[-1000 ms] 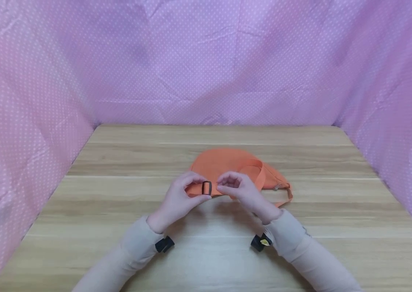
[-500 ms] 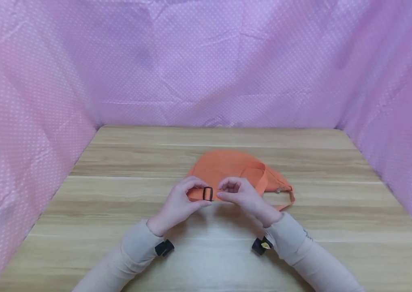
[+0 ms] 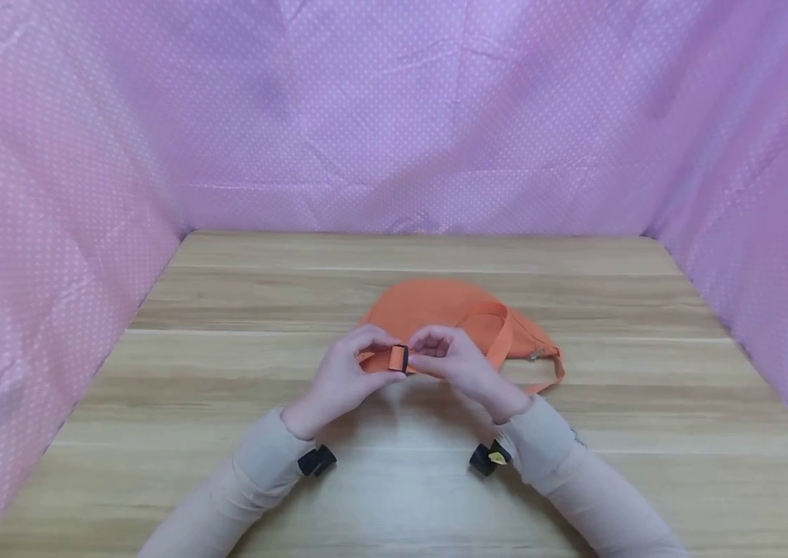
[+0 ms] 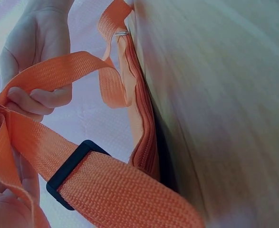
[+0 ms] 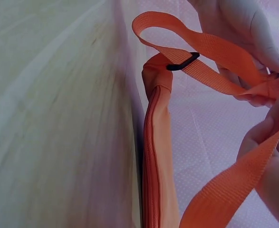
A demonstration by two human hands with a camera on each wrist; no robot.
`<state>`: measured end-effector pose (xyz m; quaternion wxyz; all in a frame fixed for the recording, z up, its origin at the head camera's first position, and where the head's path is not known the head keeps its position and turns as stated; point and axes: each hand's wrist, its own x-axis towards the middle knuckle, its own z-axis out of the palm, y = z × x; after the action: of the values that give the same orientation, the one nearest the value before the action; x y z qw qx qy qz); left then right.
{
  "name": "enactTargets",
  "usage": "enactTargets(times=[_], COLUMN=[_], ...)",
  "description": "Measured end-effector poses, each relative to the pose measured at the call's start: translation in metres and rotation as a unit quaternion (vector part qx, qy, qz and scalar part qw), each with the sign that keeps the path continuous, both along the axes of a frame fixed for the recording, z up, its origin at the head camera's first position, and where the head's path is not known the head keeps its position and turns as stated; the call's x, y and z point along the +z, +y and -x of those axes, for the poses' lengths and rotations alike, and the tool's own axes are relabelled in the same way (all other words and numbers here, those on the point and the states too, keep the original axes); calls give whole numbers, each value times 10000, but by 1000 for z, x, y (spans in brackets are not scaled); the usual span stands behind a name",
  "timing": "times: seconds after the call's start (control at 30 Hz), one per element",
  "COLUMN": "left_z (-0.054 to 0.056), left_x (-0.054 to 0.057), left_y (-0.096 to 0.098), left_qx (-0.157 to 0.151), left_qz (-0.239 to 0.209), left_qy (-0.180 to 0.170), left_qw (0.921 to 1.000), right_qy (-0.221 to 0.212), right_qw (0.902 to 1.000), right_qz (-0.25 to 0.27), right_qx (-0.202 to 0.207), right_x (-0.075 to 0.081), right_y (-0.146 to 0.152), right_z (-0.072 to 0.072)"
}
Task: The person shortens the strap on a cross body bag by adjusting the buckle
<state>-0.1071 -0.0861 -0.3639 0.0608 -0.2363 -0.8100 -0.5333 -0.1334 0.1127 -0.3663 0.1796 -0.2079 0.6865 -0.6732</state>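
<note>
Left hand [image 3: 341, 376] pinching the woven orange strap [image 3: 397, 358] right at its black rectangular buckle [image 3: 405, 359], and the right hand [image 3: 463, 364] gripping that strap too, fingers curled and partly hidden by the webbing! In the right wrist view, that buckle is cut off at the edge. Beyond the hands, the rounded orange fabric bag [image 3: 428, 302] rests on the wood-grain table [image 3: 156, 364], its near edge covered, its contents hidden from every camera.
</note>
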Motion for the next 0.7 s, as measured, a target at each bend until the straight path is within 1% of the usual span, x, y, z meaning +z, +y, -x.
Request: enactTargets(times=[0.1, 0.3, 0.43, 0.53, 0.6, 0.7], left_z=[0, 0, -1, -3, -3, -5], left_x=[4, 7, 8, 12, 15, 17], left_y=[0, 2, 4, 4, 4, 1], left_qx=[-20, -136, -228, -195, -133, -18], left_qz=[30, 56, -31, -59, -56, 12], left_qy=[13, 140, 56, -55, -88, -156], left_qw=[10000, 9998, 9997, 9998, 9999, 9999], right_qy=[12, -126, -186, -243, -332, -439], right_qw=[10000, 9998, 9994, 9989, 9987, 9987], right_qz=[37, -132, -280, -349, -286, -93], right_qx=[12, -5, -53, -174, -250, -231], right_x=[2, 7, 9, 9, 9, 10], right_y=[-1, 2, 8, 11, 12, 9], right_z=[0, 1, 0, -1, -1, -1])
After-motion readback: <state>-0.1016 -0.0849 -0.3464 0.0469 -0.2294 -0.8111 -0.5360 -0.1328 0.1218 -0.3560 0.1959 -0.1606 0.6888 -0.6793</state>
